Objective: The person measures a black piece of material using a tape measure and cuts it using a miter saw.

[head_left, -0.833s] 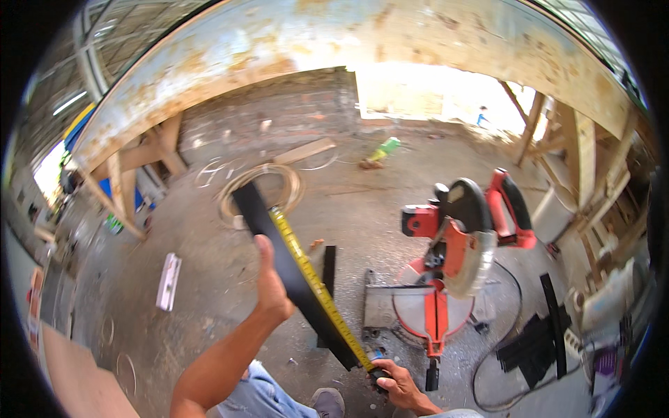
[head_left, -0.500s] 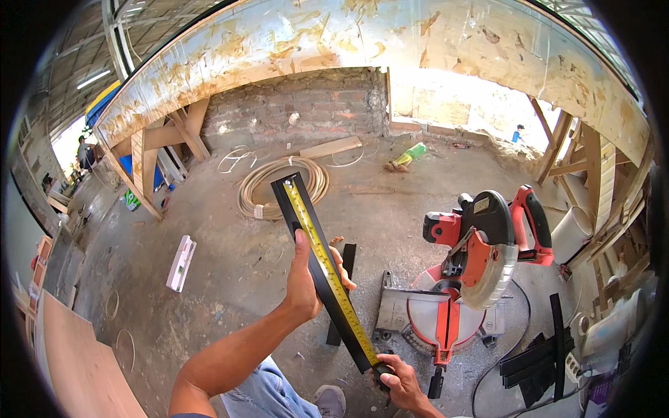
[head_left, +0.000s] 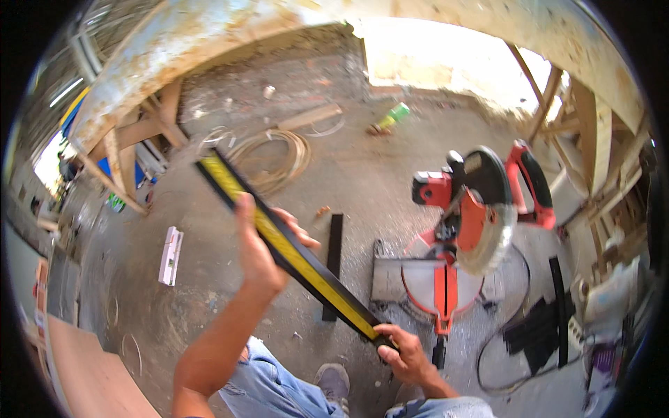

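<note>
A long black profile (head_left: 326, 279) slants across the middle of the view, its far end up and to the left. Along its face lies the pulled-out yellow blade of a tape measure (head_left: 296, 258). My left hand (head_left: 261, 261) is wrapped round the profile at about its middle, thumb on the near side and fingers on the other. At the lower end my right hand (head_left: 411, 359) grips the dark tape measure case, which its fingers partly hide. Motion blurs the far end and the blade's markings.
A red and black mitre saw (head_left: 481, 216) stands on the floor at right, its cable (head_left: 481, 369) looping around. Black strips (head_left: 540, 338) lie beyond it, another black strip (head_left: 334, 261) nearer. A white bar (head_left: 170, 256), coiled tubing (head_left: 301, 161) and green bottle (head_left: 395, 115) lie around.
The profile and the tape on it have swung left at the far end and now slant more. My left hand has moved left with them. The view has shifted too.
</note>
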Tool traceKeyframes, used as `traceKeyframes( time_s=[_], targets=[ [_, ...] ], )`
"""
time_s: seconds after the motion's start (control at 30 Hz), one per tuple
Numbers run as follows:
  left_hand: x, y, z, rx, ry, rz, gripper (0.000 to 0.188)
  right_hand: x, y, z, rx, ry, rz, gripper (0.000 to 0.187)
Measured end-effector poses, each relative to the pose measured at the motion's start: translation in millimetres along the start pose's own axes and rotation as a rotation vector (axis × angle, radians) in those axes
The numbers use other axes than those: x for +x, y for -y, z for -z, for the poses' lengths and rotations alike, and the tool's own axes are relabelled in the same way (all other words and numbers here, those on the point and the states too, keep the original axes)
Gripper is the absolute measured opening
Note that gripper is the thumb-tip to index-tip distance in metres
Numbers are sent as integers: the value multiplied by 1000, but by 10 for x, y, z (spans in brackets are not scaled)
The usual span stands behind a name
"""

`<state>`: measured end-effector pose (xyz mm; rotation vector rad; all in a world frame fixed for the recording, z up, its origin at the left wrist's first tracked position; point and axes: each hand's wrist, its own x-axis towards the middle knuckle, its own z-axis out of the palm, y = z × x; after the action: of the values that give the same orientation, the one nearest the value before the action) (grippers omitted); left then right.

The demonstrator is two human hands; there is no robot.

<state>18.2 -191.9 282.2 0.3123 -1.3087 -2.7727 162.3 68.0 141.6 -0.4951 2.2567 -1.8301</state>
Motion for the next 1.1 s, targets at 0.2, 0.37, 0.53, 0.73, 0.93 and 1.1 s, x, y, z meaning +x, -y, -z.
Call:
traceKeyframes(
  time_s=[0.2,0.37,0.53,0.73,0.93,1.1],
  targets=[
    [-1,-637,593,-61,-51,-182,53,4,156,358,-340,-116,113,37],
    [59,-817,834,-47,-88,-250,49,9,270,568,-443,-198,198,39],
    [66,-890,914,-56,-46,-264,46,60,263,545,-466,-234,242,39],
    [64,-951,943,-2,-59,-283,47,95,237,555,-486,-250,261,40],
    [61,-936,922,-4,-49,-283,46,93,201,575,-500,-238,253,40],
    [67,-929,904,9,-77,-289,46,91,194,578,-485,-224,229,42]
  ],
)
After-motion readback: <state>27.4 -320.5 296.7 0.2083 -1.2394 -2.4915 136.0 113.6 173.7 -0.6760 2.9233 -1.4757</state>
